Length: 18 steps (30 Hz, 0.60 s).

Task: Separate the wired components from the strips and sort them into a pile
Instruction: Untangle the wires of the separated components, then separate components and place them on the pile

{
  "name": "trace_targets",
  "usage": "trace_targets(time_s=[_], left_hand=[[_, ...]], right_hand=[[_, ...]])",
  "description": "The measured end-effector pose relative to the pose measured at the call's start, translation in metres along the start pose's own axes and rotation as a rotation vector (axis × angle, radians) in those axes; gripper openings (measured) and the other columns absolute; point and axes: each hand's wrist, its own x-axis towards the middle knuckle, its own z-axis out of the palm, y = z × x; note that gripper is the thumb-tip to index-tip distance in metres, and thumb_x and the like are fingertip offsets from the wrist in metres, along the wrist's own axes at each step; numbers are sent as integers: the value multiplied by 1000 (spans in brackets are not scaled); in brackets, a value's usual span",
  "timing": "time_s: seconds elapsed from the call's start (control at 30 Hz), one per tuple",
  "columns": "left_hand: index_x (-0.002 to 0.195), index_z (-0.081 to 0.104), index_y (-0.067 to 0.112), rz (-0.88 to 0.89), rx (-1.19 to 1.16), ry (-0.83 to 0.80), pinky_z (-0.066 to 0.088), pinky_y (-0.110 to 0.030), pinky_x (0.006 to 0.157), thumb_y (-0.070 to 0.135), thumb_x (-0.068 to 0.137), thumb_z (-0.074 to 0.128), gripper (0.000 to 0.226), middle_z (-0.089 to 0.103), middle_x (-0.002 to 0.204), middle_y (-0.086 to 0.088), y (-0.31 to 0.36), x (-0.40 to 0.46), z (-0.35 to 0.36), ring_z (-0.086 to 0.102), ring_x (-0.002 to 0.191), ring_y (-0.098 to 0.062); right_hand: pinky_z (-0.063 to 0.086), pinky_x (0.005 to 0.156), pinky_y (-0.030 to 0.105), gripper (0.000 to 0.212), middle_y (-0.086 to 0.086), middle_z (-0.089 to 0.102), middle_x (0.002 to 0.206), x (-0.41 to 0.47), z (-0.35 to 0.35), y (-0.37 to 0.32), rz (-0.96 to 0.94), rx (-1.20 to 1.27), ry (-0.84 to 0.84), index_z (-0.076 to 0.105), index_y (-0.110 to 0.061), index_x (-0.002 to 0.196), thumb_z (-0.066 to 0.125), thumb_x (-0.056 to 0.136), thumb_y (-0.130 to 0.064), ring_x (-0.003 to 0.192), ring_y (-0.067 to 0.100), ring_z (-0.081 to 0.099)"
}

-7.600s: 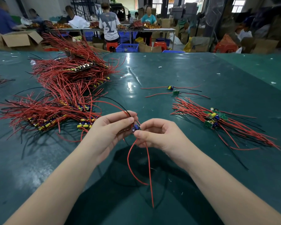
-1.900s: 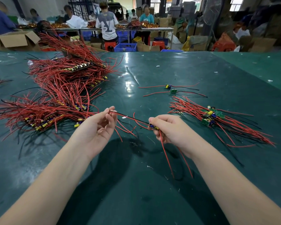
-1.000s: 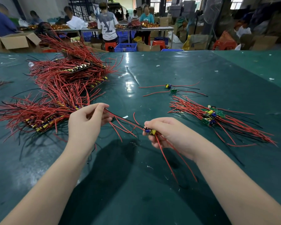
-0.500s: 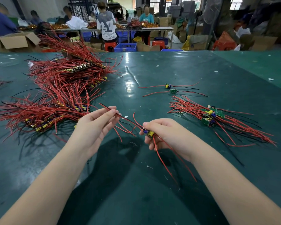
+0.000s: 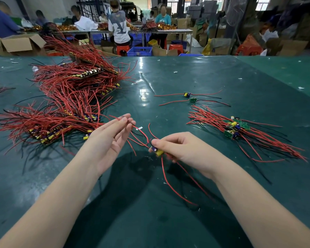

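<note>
- 2 bare hands work over a dark green table [image 5: 195, 68]; the right hand [image 5: 183, 149] pinches a small wired component [image 5: 157, 151] between thumb and curled fingers, a yellow and blue part showing at the fingertips
- red wires run from that component both ways; some trail down toward the person across the table, others reach left to the left hand [image 5: 111, 138]
- the left hand is held palm-up with its fingers straight and relaxed; a thin red wire [image 5: 138, 128] crosses its fingertips, and whether they pinch it I cannot tell
- a pile of separated components [image 5: 240, 133] lies to the right of the right hand, well apart from it; green boards sit in its middle with red and black wires fanning out
- 2 loose components [image 5: 190, 97] lie beyond that pile, just beside each other
- a large heap of unseparated strips [image 5: 68, 104] with red wires fills the left of the table, near the left hand
- several people [image 5: 119, 27] sit or stand at benches in the background among cardboard boxes [image 5: 20, 43]
</note>
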Motion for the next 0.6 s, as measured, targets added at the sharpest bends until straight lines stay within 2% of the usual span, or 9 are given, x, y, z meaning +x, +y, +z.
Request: trace_targets(time_s=[0.1, 0.23, 0.3, 0.37, 0.47, 0.6], left_hand=[[102, 65, 2, 29, 118, -53, 57, -18, 73, 11, 91, 57, 16, 74, 93, -8, -5, -3, 3, 72, 86, -14], [102, 64, -1, -33, 238, -150, 57, -21, 70, 19, 75, 62, 34, 74, 95, -14, -12, -11, 8, 73, 84, -19], [103, 64, -2, -98, 259, -202, 57, -19, 67, 14, 81, 59, 28, 73, 95, -17, -15, -14, 11, 73, 81, -18], [102, 66, -3, -139, 257, -205, 56, -16, 64, 6, 90, 54, 20, 73, 91, -16, -17, -15, 13, 72, 75, -14], [94, 70, -1, -129, 226, -170, 55, -14, 61, -1, 93, 49, 21, 73, 81, -13, -17, -14, 13, 71, 68, -13], [87, 74, 4, -79, 231, -165, 55, -17, 62, 0, 93, 52, 24, 72, 80, -12, -15, -12, 10, 71, 68, -13]], right_hand=[[33, 58, 19, 31, 1, 56, 74, 2, -1, 0, -5, 158, 49, 79, -19, 83, 65, 84, -47, 62, 8, 41], [44, 50, 13, 25, -4, 66, 66, 6, -3, -2, 51, 534, 94, 76, -10, 80, 66, 86, -31, 50, 3, 52], [49, 51, 14, 21, 0, 69, 69, 6, -3, -3, 69, 619, 101, 74, -9, 78, 66, 86, -28, 53, 5, 59], [51, 53, 15, 20, 2, 70, 73, 5, -2, -4, 74, 660, 101, 73, -9, 79, 66, 85, -26, 55, 7, 61], [51, 54, 16, 21, 4, 70, 78, 6, -3, -5, 75, 665, 130, 75, -9, 76, 67, 84, -27, 57, 8, 62], [52, 55, 17, 23, 2, 71, 77, 6, -4, -4, 78, 642, 133, 77, -12, 72, 67, 86, -27, 58, 9, 62]])
